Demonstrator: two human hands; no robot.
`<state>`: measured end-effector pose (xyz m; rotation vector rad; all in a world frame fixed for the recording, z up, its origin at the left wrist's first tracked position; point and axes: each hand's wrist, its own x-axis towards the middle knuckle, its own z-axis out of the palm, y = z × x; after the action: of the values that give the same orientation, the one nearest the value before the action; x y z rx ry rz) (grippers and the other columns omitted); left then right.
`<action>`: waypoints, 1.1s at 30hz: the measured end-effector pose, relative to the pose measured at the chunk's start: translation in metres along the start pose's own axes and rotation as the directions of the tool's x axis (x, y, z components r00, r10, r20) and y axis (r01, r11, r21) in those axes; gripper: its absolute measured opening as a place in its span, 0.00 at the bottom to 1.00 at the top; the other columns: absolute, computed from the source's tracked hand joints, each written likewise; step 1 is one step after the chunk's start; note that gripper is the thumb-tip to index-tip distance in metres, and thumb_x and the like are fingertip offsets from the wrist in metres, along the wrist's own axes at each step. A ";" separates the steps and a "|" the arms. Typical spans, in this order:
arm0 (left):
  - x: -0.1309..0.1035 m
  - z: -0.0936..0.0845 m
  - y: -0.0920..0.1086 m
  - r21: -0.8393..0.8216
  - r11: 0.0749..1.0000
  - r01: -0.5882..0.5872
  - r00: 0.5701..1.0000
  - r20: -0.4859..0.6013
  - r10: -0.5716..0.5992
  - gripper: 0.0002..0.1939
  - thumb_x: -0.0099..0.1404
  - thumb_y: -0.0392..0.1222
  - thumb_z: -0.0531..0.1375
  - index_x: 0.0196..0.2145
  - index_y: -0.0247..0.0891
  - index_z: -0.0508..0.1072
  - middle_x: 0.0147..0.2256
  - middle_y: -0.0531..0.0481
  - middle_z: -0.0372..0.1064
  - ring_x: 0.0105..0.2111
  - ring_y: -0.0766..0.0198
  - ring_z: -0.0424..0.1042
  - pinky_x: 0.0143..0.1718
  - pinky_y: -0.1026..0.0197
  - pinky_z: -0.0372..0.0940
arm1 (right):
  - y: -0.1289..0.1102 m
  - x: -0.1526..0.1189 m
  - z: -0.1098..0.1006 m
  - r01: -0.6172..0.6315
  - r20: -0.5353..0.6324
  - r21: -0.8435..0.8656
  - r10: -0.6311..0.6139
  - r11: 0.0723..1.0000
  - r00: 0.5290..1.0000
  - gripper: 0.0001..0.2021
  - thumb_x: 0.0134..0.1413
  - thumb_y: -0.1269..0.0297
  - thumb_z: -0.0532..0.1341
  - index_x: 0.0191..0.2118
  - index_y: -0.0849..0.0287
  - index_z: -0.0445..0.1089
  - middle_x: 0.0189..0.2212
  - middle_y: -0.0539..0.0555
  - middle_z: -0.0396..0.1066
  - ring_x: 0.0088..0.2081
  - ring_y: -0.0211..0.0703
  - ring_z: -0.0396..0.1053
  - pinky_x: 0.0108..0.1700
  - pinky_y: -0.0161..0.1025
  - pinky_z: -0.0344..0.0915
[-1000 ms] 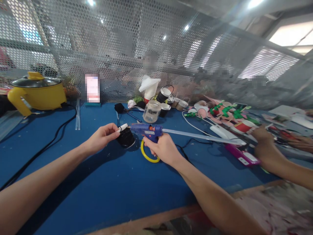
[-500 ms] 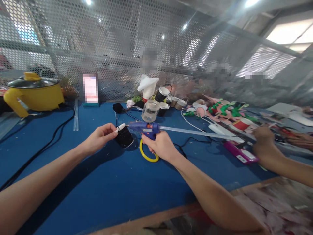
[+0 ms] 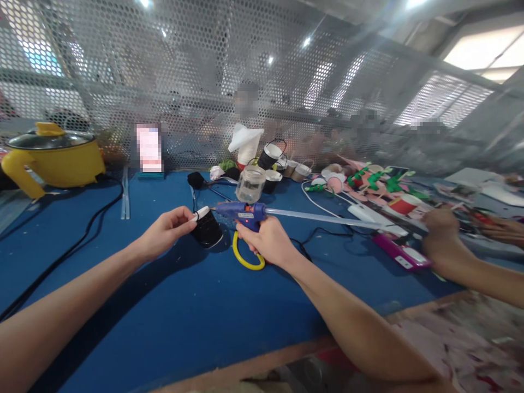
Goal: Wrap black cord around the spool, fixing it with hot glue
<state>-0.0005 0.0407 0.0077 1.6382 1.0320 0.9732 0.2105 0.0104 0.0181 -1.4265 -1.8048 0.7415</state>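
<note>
My left hand (image 3: 174, 229) pinches the white rim of a small black-wrapped cup (image 3: 208, 229), which tilts just above or on the blue table (image 3: 196, 316). In my right hand (image 3: 266, 240) is a blue glue gun (image 3: 243, 213), its nozzle at the cup's rim. A long clear glue stick (image 3: 319, 216) runs out of the gun's back to the right. Below the gun lies a yellow loop handle (image 3: 248, 261), partly hidden by my right hand.
Behind the gun stand a clear jar (image 3: 250, 184) and black-wrapped cups (image 3: 270, 156). A yellow pot (image 3: 57, 158) and a lit phone (image 3: 149, 148) are at the left. At the right, another person's hand (image 3: 442, 234) is near a purple power strip (image 3: 401, 254).
The view has shifted slightly. The black cup is turned a little, so more of its white rim shows; both hands keep their holds.
</note>
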 end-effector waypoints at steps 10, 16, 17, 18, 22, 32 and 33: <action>0.001 -0.002 -0.002 0.017 1.000 -0.008 1.000 0.003 0.008 0.08 0.51 0.43 0.57 0.23 0.36 0.62 0.22 0.57 0.59 0.24 0.70 0.57 0.28 0.66 0.53 | -0.003 -0.003 0.001 -0.016 0.001 0.011 0.016 1.000 1.000 0.12 0.45 0.62 0.54 0.16 0.60 0.59 0.08 0.46 0.58 0.11 0.32 0.57 0.18 0.31 0.59; 0.001 -0.001 -0.001 0.017 1.000 0.007 1.000 -0.003 -0.007 0.09 0.51 0.43 0.57 0.23 0.36 0.62 0.22 0.57 0.59 0.24 0.70 0.57 0.27 0.66 0.53 | -0.006 -0.005 0.001 -0.007 0.012 0.035 0.006 0.999 1.000 0.12 0.45 0.64 0.55 0.15 0.59 0.58 0.08 0.47 0.58 0.13 0.34 0.60 0.20 0.32 0.60; 0.001 -0.001 -0.001 0.012 1.000 0.009 1.000 -0.002 -0.009 0.09 0.50 0.44 0.57 0.23 0.36 0.62 0.22 0.57 0.59 0.24 0.70 0.57 0.27 0.66 0.53 | -0.006 -0.005 0.001 -0.001 0.010 0.034 0.001 0.999 1.000 0.13 0.45 0.64 0.55 0.15 0.59 0.58 0.08 0.47 0.59 0.13 0.34 0.61 0.21 0.32 0.61; 0.001 -0.001 0.000 0.007 1.000 0.009 1.000 -0.002 -0.009 0.09 0.50 0.44 0.57 0.23 0.36 0.62 0.22 0.57 0.59 0.24 0.70 0.57 0.28 0.66 0.53 | -0.006 -0.006 0.001 0.003 0.002 0.027 -0.003 1.000 1.000 0.13 0.45 0.64 0.55 0.14 0.58 0.58 0.08 0.47 0.58 0.14 0.34 0.61 0.21 0.32 0.61; 0.001 -0.001 -0.001 -0.004 1.000 0.014 1.000 0.000 -0.014 0.09 0.50 0.43 0.57 0.23 0.36 0.62 0.22 0.57 0.59 0.24 0.70 0.57 0.28 0.66 0.53 | -0.007 -0.007 0.002 0.002 -0.009 0.029 -0.002 1.000 1.000 0.13 0.45 0.63 0.55 0.15 0.59 0.59 0.08 0.47 0.58 0.12 0.34 0.59 0.19 0.32 0.59; 0.002 -0.002 -0.002 0.017 1.000 0.008 1.000 0.000 -0.008 0.08 0.50 0.43 0.57 0.23 0.36 0.62 0.22 0.57 0.58 0.24 0.70 0.56 0.28 0.66 0.52 | 0.001 -0.001 -0.011 -0.019 0.109 0.315 -0.017 0.949 0.994 0.13 0.47 0.63 0.55 0.16 0.61 0.61 0.08 0.44 0.56 0.12 0.30 0.55 0.18 0.31 0.56; 0.002 -0.002 -0.002 0.023 1.000 0.008 1.000 0.000 -0.008 0.08 0.50 0.43 0.57 0.23 0.36 0.62 0.22 0.57 0.58 0.24 0.70 0.56 0.28 0.66 0.52 | 0.002 0.001 -0.013 -0.036 0.124 0.359 -0.010 0.933 0.992 0.13 0.46 0.63 0.56 0.16 0.61 0.60 0.08 0.44 0.57 0.12 0.29 0.55 0.18 0.30 0.55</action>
<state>-0.0024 0.0432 0.0065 1.6516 1.0527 0.9595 0.2224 0.0120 0.0243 -1.1697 -1.6432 1.1263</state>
